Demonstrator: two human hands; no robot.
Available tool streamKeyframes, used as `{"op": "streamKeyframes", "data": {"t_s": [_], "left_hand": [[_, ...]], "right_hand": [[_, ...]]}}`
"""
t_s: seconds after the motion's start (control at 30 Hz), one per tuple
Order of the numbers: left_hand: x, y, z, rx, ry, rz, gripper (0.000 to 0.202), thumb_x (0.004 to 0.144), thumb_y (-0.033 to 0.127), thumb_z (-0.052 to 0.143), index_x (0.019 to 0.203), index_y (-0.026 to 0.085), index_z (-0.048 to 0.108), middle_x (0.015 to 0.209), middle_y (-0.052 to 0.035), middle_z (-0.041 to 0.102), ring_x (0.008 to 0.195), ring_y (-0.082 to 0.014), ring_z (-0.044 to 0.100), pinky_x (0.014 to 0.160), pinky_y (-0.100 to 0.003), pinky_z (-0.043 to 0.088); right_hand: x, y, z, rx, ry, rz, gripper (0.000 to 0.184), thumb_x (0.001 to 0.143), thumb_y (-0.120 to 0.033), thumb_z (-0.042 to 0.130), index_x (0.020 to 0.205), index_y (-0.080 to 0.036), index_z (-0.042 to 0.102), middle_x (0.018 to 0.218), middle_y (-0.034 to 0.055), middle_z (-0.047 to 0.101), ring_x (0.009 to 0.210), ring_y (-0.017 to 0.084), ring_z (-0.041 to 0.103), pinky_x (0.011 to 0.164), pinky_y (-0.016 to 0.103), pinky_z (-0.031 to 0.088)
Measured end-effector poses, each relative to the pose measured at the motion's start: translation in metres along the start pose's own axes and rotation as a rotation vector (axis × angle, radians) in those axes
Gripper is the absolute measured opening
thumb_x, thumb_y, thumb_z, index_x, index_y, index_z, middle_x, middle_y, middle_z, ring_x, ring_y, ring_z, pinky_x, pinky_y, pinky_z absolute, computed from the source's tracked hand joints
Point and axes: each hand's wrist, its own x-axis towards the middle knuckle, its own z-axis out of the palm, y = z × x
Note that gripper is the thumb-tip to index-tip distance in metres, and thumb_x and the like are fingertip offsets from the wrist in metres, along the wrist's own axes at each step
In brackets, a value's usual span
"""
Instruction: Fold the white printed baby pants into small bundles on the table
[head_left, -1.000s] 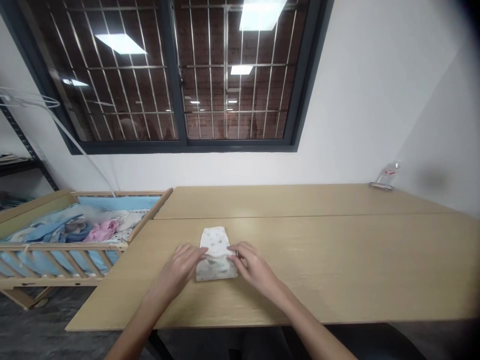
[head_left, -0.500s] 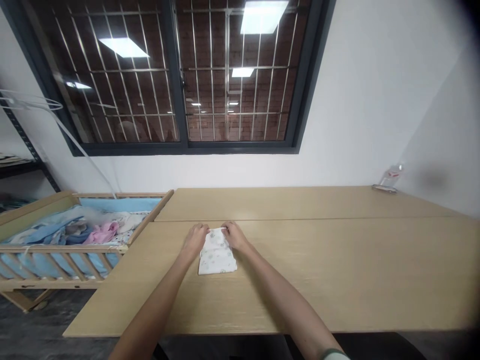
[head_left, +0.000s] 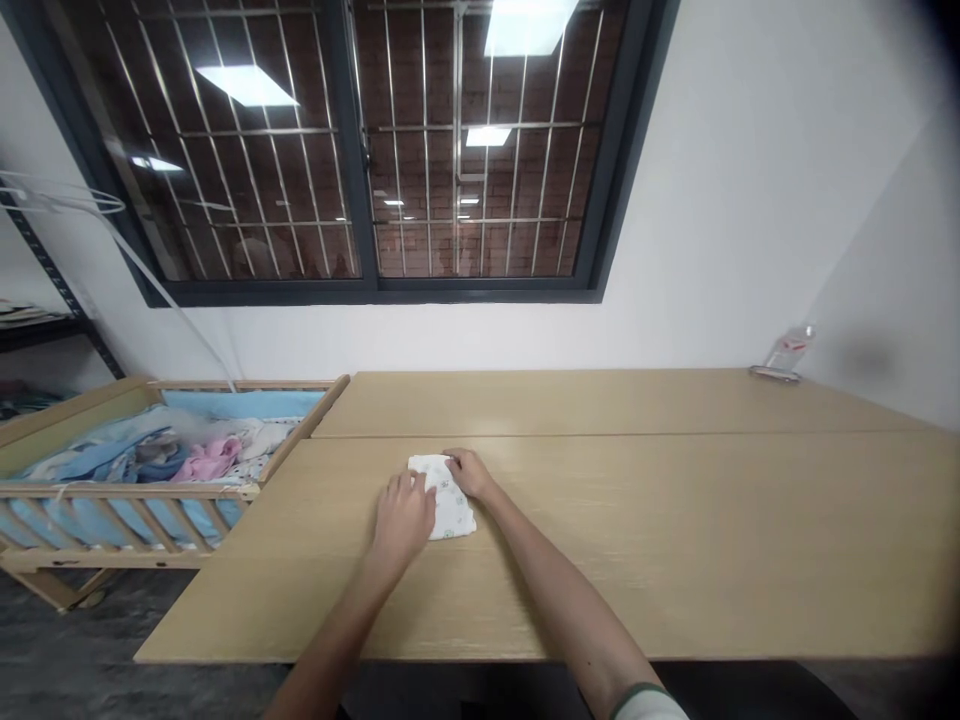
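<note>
A small folded white cloth (head_left: 451, 508) with a faint printed pattern lies on the wooden table (head_left: 637, 540). My left hand (head_left: 405, 512) rests over its left side, fingers slightly apart and their tips on the fabric; it hides that edge. At the far right corner, my right hand (head_left: 469, 472) has its thumb and fingers closed on the cloth. Whether the cloth is a garment or a plain piece of fabric cannot be made out.
To the left stands a wooden crib (head_left: 300, 432) with blue lining, holding heaped clothes, among them a pink piece (head_left: 210, 460). A clear bottle-like object (head_left: 791, 347) sits at the table's far right corner. Behind the table are a wall and a barred window (head_left: 480, 290).
My left hand has left the far left corner and come nearer, onto the cloth's left side. The right hand stays at the far right corner. The view has shifted slightly.
</note>
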Motion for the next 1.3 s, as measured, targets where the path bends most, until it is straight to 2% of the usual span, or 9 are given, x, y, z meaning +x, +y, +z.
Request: {"op": "streamKeyframes", "data": {"t_s": [0.13,0.2,0.27,0.4,0.5,0.63,0.73,0.93,1.3], "left_hand": [[-0.077,0.021,0.021,-0.017,0.123,0.039,0.046,0.103,0.037,0.039,0.136,0.011,0.057,0.135,-0.0173,0.063,0.124,-0.0303,0.057,0.101,-0.042,0.044],[-0.100,0.026,0.036,0.003,0.161,0.044,0.048,0.102,0.034,0.041,0.141,0.009,0.054,0.144,-0.0179,0.058,0.133,-0.0319,0.052,0.103,-0.043,0.044],[-0.110,0.028,0.049,0.020,0.176,0.053,0.050,0.101,0.033,0.042,0.145,0.011,0.052,0.150,-0.0163,0.054,0.139,-0.0324,0.047,0.105,-0.044,0.043],[-0.109,0.026,0.059,0.013,0.186,0.049,0.053,0.101,0.037,0.043,0.148,0.015,0.051,0.154,-0.0133,0.051,0.143,-0.0311,0.043,0.108,-0.043,0.042],[-0.107,0.026,0.058,-0.003,0.186,0.048,0.053,0.101,0.041,0.044,0.148,0.017,0.052,0.153,-0.0132,0.053,0.143,-0.0314,0.043,0.109,-0.044,0.042],[-0.108,0.032,0.051,-0.025,0.169,0.023,0.049,0.100,0.039,0.045,0.141,0.016,0.059,0.145,-0.0159,0.058,0.140,-0.0329,0.045,0.108,-0.046,0.042],[-0.108,0.033,0.047,-0.082,0.134,-0.004,0.041,0.101,0.040,0.044,0.126,0.020,0.068,0.133,-0.0141,0.065,0.131,-0.0317,0.052,0.105,-0.047,0.042],[-0.107,0.030,0.047,-0.132,0.085,-0.005,0.041,0.101,0.043,0.045,0.129,0.022,0.066,0.137,-0.0138,0.062,0.130,-0.0318,0.052,0.104,-0.048,0.042],[-0.109,0.035,0.041,-0.115,0.095,-0.054,0.050,0.100,0.044,0.046,0.144,0.023,0.058,0.151,-0.0125,0.055,0.142,-0.0308,0.044,0.109,-0.046,0.040]], "right_hand": [[-0.002,-0.002,-0.001,0.021,0.003,0.031,0.036,0.095,-0.016,0.048,0.122,-0.011,0.071,0.123,0.0139,0.073,0.111,0.023,0.068,0.101,0.032,0.049],[-0.003,-0.002,-0.004,0.017,0.002,0.050,0.036,0.095,-0.017,0.048,0.122,-0.010,0.071,0.123,0.0144,0.073,0.110,0.023,0.069,0.100,0.032,0.050],[-0.004,-0.002,-0.010,0.000,-0.002,0.067,0.035,0.096,-0.017,0.048,0.121,-0.012,0.071,0.121,0.0137,0.074,0.108,0.023,0.069,0.099,0.034,0.051],[-0.016,-0.012,-0.028,-0.084,0.037,0.085,0.037,0.096,-0.020,0.050,0.126,-0.011,0.069,0.127,0.0178,0.071,0.120,0.029,0.064,0.108,0.044,0.045],[-0.035,-0.039,-0.036,-0.163,-0.001,-0.118,0.048,0.101,-0.032,0.049,0.144,-0.013,0.056,0.148,0.0177,0.056,0.142,0.031,0.047,0.120,0.050,0.032],[-0.065,-0.089,-0.030,-0.103,-0.379,-0.536,0.052,0.106,-0.043,0.040,0.155,-0.026,0.043,0.164,0.0056,0.038,0.154,0.022,0.028,0.127,0.044,0.021],[-0.079,-0.108,-0.018,-0.040,-0.574,-0.617,0.052,0.109,-0.043,0.034,0.158,-0.028,0.038,0.167,0.0028,0.029,0.156,0.019,0.021,0.129,0.041,0.014],[-0.078,-0.087,-0.002,-0.049,-0.719,-0.481,0.053,0.109,-0.049,0.028,0.157,-0.031,0.040,0.168,0.0040,0.028,0.157,0.020,0.018,0.128,0.043,0.013],[-0.022,-0.040,0.000,-0.253,-0.614,-0.437,0.058,0.107,-0.055,0.029,0.160,-0.032,0.030,0.170,0.0028,0.019,0.158,0.022,0.012,0.128,0.048,0.008]]}}
